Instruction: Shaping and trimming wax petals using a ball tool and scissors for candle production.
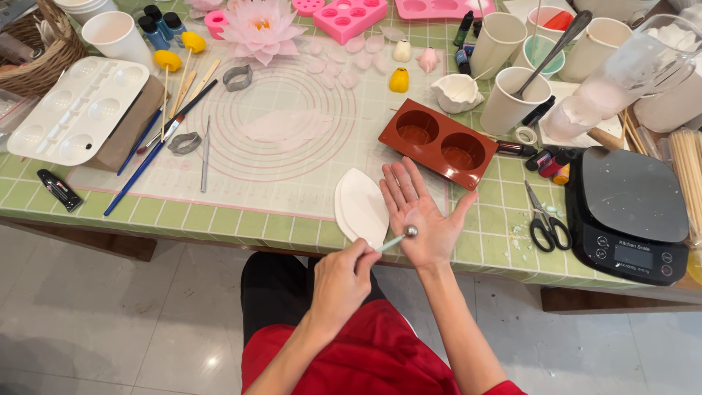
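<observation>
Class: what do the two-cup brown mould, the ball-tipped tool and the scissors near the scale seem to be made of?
Brown mould: likely silicone, matte, soft rounded edges. Ball-tipped tool, held in the left hand against the right hand: shiny metal ball. Scissors: metal blades, black plastic-looking handles.

Only screen around was the small grey display (633,255) on the black kitchen scale (630,212); a black tube with a red label (58,189) lay far left of it.

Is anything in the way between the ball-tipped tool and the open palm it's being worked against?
Nothing visible. The left hand holds the ball tool, and its metal ball sits directly on the open right hand. The white petal moulds lie beside the palm, not between them.
</observation>
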